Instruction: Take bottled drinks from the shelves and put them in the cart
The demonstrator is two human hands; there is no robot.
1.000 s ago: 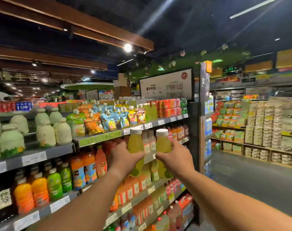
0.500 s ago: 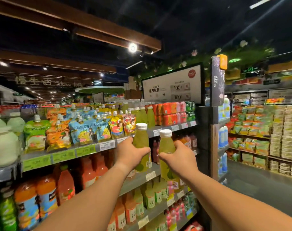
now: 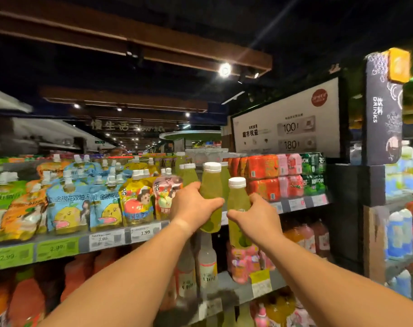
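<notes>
Before the top shelf [image 3: 139, 234], near its right end, I hold two green juice bottles in the air: my left hand [image 3: 193, 210] wraps the left bottle [image 3: 210, 185] around its middle, my right hand [image 3: 257, 219] grips the right bottle [image 3: 238, 199] at its lower body. Both look like full, stiff plastic, moderately heavy and probably smooth, so mid-body grips below the white caps seem safest. No cart is in view.
</notes>
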